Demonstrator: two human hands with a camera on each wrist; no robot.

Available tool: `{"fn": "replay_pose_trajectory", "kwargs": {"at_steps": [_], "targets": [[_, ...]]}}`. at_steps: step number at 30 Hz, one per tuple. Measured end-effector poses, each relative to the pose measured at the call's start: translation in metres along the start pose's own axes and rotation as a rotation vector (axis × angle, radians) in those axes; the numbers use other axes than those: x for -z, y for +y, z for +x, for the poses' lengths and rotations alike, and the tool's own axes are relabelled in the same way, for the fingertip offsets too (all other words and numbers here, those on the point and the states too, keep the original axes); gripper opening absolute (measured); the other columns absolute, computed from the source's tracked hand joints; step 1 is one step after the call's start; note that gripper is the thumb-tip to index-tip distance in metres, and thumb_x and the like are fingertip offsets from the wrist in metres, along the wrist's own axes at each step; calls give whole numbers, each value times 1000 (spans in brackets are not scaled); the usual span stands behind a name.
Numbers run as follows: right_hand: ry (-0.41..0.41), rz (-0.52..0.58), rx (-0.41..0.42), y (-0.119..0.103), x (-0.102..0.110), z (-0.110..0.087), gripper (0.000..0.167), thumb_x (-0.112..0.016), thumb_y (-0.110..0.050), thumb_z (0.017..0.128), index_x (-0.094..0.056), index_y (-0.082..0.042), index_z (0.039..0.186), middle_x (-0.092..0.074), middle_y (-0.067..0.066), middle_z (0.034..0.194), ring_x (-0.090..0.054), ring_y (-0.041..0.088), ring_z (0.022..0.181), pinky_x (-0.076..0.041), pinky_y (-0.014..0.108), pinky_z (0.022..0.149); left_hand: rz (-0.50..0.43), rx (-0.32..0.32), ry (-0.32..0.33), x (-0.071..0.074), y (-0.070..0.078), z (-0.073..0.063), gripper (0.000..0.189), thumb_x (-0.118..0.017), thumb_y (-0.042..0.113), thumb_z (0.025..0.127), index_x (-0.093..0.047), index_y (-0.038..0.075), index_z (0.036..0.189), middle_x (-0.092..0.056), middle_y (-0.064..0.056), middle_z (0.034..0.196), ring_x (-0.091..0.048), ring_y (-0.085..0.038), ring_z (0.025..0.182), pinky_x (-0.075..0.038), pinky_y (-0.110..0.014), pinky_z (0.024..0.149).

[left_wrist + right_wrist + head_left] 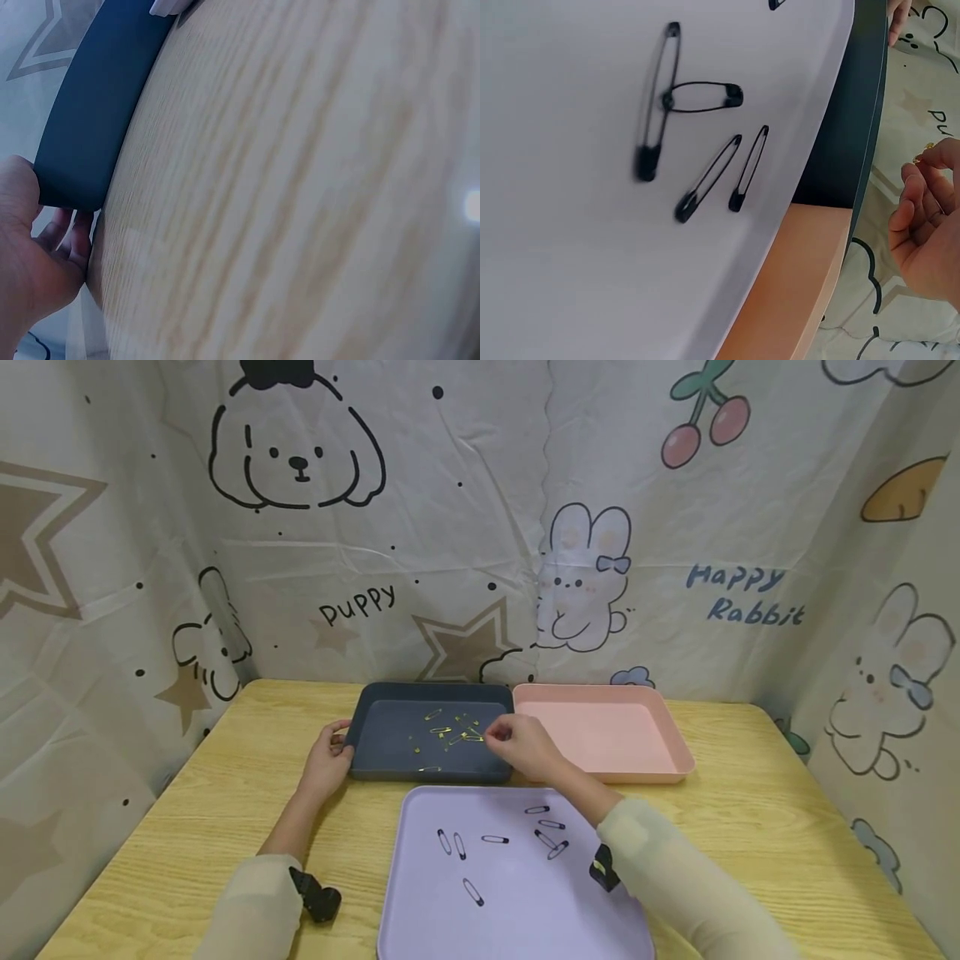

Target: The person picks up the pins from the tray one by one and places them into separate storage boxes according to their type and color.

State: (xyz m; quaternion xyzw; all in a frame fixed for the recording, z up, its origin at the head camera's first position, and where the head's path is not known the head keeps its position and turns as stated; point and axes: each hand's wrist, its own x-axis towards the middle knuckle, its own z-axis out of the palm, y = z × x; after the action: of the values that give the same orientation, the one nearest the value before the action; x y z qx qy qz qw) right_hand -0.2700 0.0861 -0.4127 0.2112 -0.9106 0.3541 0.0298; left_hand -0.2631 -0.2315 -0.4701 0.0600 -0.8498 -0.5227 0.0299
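My left hand (327,752) grips the left side of a dark blue tray (367,727); in the left wrist view its thumb and fingers (75,240) meet the tray's end. Several gold safety pins (440,730) lie in that tray, with small gold bits among them. Over the tray's right side, my right hand (525,745) pinches a small gold safety pin (918,159) between thumb and forefinger, most of it hidden by the fingertips. Nearer me, a lilac tray (517,935) carries several black safety pins (495,839), two of them crossing.
A pink tray (600,727) stands beside the dark blue one, below my right wrist's far side. All three trays sit on a wood-grain table (750,827). A printed curtain (465,527) hangs behind the table and along both sides.
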Motion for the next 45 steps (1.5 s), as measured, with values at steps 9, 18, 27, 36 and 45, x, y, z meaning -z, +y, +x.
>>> {"fn": "replay_pose_trajectory", "kwargs": {"at_steps": [9, 18, 27, 36, 45], "targets": [[-12, -35, 2, -9, -13, 22, 12, -63, -18, 86, -71, -9, 87, -67, 0, 80, -54, 10, 70, -46, 23, 65, -14, -9, -3, -1, 2, 2, 46, -40, 2, 94, -35, 4, 139, -45, -20, 118, -50, -28, 103, -41, -22, 75], [-59, -74, 27, -21, -28, 38, 15, -61, -20, 87, -72, -9, 91, -68, 1, 80, -54, 9, 67, -45, 22, 62, -17, -10, 9, 0, 1, 3, 46, -40, 2, 93, -36, 4, 139, -46, -20, 118, -51, -27, 102, -41, -21, 74], [-70, -63, -31, -25, -43, 47, 17, -61, -21, 87, -72, -9, 93, -69, 2, 82, -54, 9, 67, -44, 23, 62, -22, -8, 4, 0, -2, 5, 46, -40, 1, 93, -35, 4, 139, -45, -20, 118, -51, -28, 103, -42, -21, 74], [-99, -86, -103, -29, -60, 51, 19, -59, -24, 90, -72, -12, 97, -69, 0, 86, -55, 9, 64, -44, 25, 60, -25, 0, 2, -1, -2, 2, 47, -39, 4, 93, -34, 4, 140, -44, -21, 121, -51, -31, 108, -43, -28, 80], [-87, -111, -123, -28, -65, 50, 18, -60, -25, 88, -72, -13, 92, -70, 0, 84, -54, 10, 63, -42, 24, 59, -18, 11, 6, -1, -3, 3, 46, -39, 4, 94, -35, 6, 140, -45, -20, 120, -51, -29, 106, -43, -26, 79]]}}
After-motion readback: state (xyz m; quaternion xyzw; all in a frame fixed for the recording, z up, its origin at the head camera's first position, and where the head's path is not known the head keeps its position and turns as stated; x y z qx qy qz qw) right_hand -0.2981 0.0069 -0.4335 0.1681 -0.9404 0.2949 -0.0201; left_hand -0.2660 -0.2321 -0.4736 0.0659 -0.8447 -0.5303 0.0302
